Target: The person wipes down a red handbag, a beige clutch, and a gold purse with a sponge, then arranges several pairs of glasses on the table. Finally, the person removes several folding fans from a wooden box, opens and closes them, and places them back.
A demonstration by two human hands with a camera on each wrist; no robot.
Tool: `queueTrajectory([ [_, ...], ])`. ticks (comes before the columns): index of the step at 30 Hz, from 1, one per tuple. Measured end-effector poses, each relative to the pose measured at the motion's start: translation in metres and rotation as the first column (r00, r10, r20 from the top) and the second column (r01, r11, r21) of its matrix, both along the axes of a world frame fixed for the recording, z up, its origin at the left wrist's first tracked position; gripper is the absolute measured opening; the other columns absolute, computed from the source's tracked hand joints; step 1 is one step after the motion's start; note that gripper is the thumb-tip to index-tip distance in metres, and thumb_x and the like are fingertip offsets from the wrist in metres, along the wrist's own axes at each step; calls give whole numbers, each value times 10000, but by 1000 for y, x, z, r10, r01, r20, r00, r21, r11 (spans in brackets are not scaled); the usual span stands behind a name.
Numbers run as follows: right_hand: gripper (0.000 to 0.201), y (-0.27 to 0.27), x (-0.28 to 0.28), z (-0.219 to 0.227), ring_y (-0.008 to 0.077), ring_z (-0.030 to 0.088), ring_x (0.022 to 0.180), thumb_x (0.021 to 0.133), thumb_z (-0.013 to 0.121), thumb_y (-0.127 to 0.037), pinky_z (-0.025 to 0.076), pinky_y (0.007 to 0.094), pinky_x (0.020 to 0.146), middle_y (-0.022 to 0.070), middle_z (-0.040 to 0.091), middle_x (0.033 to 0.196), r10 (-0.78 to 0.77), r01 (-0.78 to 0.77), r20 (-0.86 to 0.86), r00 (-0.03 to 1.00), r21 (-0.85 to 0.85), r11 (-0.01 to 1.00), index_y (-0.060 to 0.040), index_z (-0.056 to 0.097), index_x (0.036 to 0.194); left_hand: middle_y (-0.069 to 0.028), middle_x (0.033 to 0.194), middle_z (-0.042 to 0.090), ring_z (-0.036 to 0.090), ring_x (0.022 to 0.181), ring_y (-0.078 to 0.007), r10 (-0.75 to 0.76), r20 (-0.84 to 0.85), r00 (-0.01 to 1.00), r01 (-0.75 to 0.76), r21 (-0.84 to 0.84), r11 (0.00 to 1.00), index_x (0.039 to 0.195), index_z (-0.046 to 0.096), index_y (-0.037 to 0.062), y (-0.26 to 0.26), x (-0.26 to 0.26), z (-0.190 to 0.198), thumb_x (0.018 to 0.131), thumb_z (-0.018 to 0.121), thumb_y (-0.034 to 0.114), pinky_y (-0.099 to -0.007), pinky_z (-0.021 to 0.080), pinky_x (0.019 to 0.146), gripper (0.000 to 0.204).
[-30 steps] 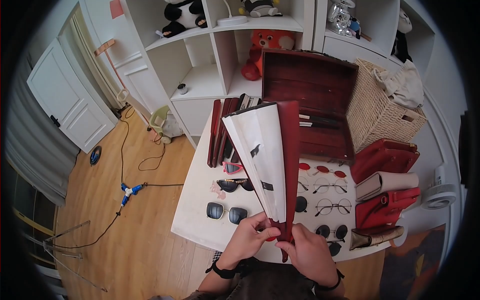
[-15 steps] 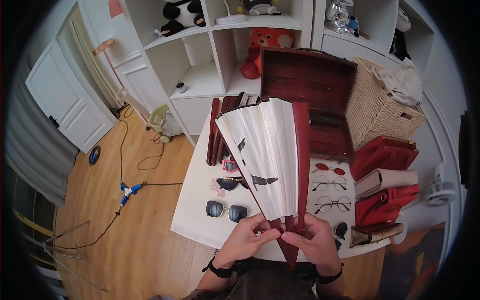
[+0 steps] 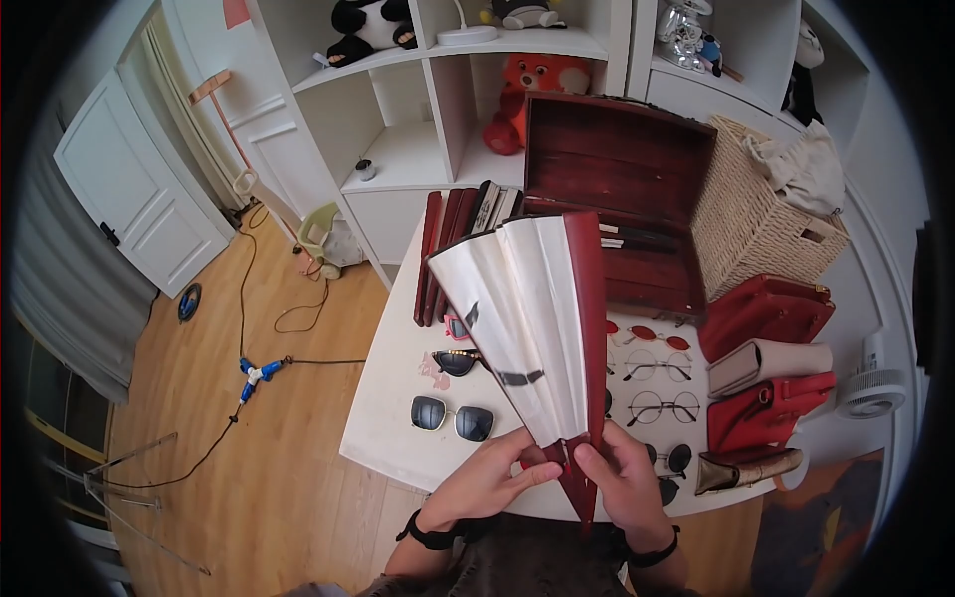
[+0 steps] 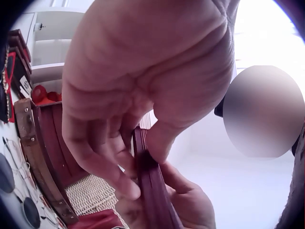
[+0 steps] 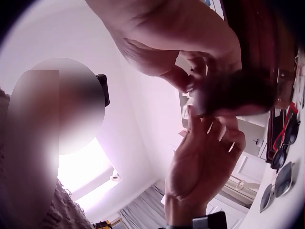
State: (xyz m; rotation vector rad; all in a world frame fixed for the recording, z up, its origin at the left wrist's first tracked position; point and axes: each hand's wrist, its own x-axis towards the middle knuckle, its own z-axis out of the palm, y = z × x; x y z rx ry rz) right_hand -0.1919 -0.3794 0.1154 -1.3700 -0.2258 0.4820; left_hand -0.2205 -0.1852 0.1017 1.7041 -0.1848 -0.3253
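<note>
Both hands hold a partly spread folding fan point(image 3: 527, 328) upright above the table. Its leaf is white with dark brush marks, and its outer guard and lower sticks are dark red. On the left side, my left hand point(image 3: 489, 480) pinches the lower sticks between thumb and fingers. Opposite it, my right hand point(image 3: 632, 488) grips the red guard, thumb across the front. The pivot end points down between the wrists. From the left wrist view, the fan's red sticks point(image 4: 155, 191) run between thumb and fingertips.
Sunglasses point(image 3: 453, 418) and round eyeglasses point(image 3: 665, 407) lie on the white table point(image 3: 383, 438). Closed fans point(image 3: 448, 259) lie at the back left, beside an open dark red case point(image 3: 617, 149). Red handbags point(image 3: 766, 313) line the right edge, in front of a woven basket point(image 3: 751, 224).
The fan has spread from a narrow wedge to a wider one, showing more of the white leaf. Its pivot end has moved slightly to the right, and both hands stay on it.
</note>
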Motion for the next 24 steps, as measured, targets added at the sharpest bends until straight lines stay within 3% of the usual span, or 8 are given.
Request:
queueTrajectory([
  [2,223,7,-3,1,79,595,899,948,623,-78,482,245,800,39,643,975,-89,91,-17,996,112,990,32,557,1131,-111,1013,674,643,878,-184,-4,70,998,-1,67,998,1254,522,-27,-1,0,0,952,635,151,-303,507,800,368],
  [4,225,1,-3,-2,84,599,922,944,624,-64,482,252,816,49,645,996,-58,59,-12,998,114,992,32,557,1136,-133,978,687,656,821,-204,-11,140,990,-7,133,991,1256,501,-40,-2,-2,4,955,633,180,-295,508,770,396],
  [6,228,-3,-4,-3,90,602,945,939,625,-49,482,259,832,60,647,1016,-27,28,-6,1000,114,993,32,557,1141,-138,1013,692,660,885,-181,268,99,958,-247,-187,951,1279,483,-49,-4,-7,16,971,610,177,-298,517,772,402],
  [7,232,-4,-5,-2,96,603,963,933,631,-39,484,267,849,66,645,1031,-20,20,-2,1000,96,995,31,559,1142,-138,1013,692,660,885,-181,267,100,959,-245,-187,951,1279,483,-49,-3,-7,15,971,610,177,-298,517,772,402],
  [9,237,-5,-8,-1,103,604,981,927,637,-29,487,275,867,72,643,1045,-10,10,3,1000,78,997,30,560,1143,-138,1025,701,662,913,-148,430,58,901,-409,-216,887,1289,477,-57,-1,-6,12,980,589,154,-288,530,753,391],
  [16,274,-1,-13,-14,123,597,1021,908,660,-11,475,297,930,71,632,1078,104,-88,-87,991,169,982,39,561,1159,-150,1052,701,675,797,-117,443,32,896,-437,-113,892,1263,489,-77,-8,-10,21,976,584,122,-254,551,689,362],
  [19,290,-3,-13,-15,128,584,1045,906,662,-10,462,300,943,75,617,1114,100,-97,-13,995,139,986,45,559,1171,-137,1002,701,655,773,-90,468,-10,884,-464,-146,874,1237,504,-81,-13,-14,15,968,595,107,-247,553,654,341],
  [24,301,-8,-16,-11,150,567,1072,899,670,-10,441,314,954,91,603,1164,153,-160,75,985,86,983,49,561,1174,-91,937,681,599,772,-49,496,80,864,-470,-223,854,1219,502,-82,-18,-18,-2,951,607,64,-238,547,639,323],
])
